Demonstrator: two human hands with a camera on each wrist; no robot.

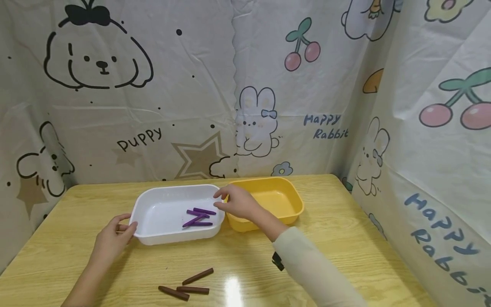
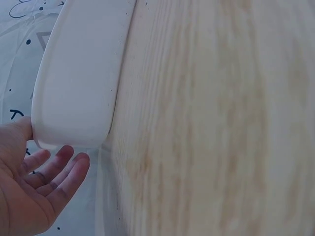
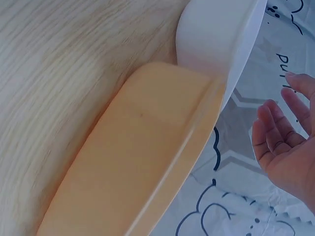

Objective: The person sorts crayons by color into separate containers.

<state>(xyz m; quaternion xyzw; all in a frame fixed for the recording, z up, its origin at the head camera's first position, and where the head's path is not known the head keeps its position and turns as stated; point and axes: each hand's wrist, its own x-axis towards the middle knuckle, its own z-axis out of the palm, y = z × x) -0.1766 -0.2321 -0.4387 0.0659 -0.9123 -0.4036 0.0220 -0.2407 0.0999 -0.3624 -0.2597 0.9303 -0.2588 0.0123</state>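
A white plastic basin (image 1: 165, 238) stands on the table, several purple crayon-like sticks (image 1: 199, 224) lying in its right half. My left hand (image 1: 111, 238) holds the basin's left end. In the left wrist view, the thumb of the left hand (image 2: 34, 182) is at the rim and the other fingers are by the outer wall. Over the right end of the white basin hovers my right hand (image 1: 239, 202), fingers spread and holding nothing. That right hand (image 3: 290, 137) also appears beyond the rim of a yellow basin (image 3: 133, 147) in the right wrist view.
Side by side with the white basin stands the yellow basin (image 1: 295, 217), partly behind the right forearm. Three brown sticks (image 1: 193, 291) lie near the table's front. Printed cloth (image 1: 207, 98) hangs behind and beside the wooden table (image 1: 326, 213).
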